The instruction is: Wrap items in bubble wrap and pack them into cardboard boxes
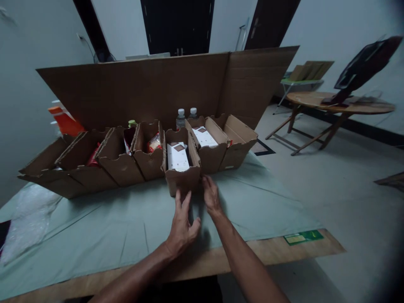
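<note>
One cardboard bin (182, 181) stands forward of a row of similar bins on the cloth-covered table. Inside it lies a white box (177, 157) with a brown diamond mark. My left hand (183, 227) is open, its fingers spread and the fingertips at the lower front of this bin. By the bin's right front corner is my right hand (212, 195), fingers slightly bent and close to the cardboard; I cannot tell whether they touch it. Just behind, the neighbouring bin (210, 158) holds another white box (205, 137).
More bins on the left hold red packets (154, 143). Two clear bottles (180, 120) with white caps stand behind, before a tall cardboard panel (142, 90). Clear plastic wrap (30, 219) lies at the table's left. A round wooden table (341, 103) bears a monitor at the right.
</note>
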Available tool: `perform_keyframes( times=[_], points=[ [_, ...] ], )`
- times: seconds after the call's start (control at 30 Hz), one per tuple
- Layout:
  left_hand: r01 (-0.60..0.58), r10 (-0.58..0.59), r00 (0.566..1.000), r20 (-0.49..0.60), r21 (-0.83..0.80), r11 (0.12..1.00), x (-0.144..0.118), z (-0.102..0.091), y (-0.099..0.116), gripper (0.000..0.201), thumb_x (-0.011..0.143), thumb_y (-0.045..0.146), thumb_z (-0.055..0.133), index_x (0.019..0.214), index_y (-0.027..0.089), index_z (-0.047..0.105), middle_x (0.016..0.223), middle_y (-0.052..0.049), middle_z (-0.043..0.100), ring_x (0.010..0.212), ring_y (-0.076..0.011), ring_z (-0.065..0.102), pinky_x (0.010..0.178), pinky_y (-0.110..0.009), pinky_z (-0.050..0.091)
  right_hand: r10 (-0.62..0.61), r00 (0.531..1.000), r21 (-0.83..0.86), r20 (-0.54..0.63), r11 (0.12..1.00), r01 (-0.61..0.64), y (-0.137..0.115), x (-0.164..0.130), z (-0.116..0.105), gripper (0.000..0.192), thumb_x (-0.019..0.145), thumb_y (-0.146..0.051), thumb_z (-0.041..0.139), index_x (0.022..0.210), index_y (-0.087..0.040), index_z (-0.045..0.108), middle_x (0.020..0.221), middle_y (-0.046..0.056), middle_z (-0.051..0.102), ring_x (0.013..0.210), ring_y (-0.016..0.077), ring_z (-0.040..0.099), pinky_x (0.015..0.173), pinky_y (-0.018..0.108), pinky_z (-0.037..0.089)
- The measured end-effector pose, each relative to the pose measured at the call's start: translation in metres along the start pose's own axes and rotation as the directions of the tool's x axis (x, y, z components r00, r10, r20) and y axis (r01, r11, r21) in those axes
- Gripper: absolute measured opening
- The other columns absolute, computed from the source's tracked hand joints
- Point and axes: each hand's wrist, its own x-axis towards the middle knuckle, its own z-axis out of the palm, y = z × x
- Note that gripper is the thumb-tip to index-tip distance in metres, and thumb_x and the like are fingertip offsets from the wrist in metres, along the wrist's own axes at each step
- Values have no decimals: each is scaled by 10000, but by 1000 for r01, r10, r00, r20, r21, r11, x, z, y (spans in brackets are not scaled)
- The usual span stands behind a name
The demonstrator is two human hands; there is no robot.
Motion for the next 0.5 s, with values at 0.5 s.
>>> perform_keyframes(
  times=[0.5],
  points=[
    [59, -58, 998, -22, 75, 995, 78, -4, -34, 739, 760, 184, 583, 1482, 117, 439, 1668, -215, 196, 1459, -342, 402, 1034, -444, 525, 128, 991, -7, -43, 992, -129, 8, 1, 4, 452, 913, -537, 456, 1142, -211, 669, 1173, 107, 727, 1057, 258, 673, 948, 426, 532]
  ],
)
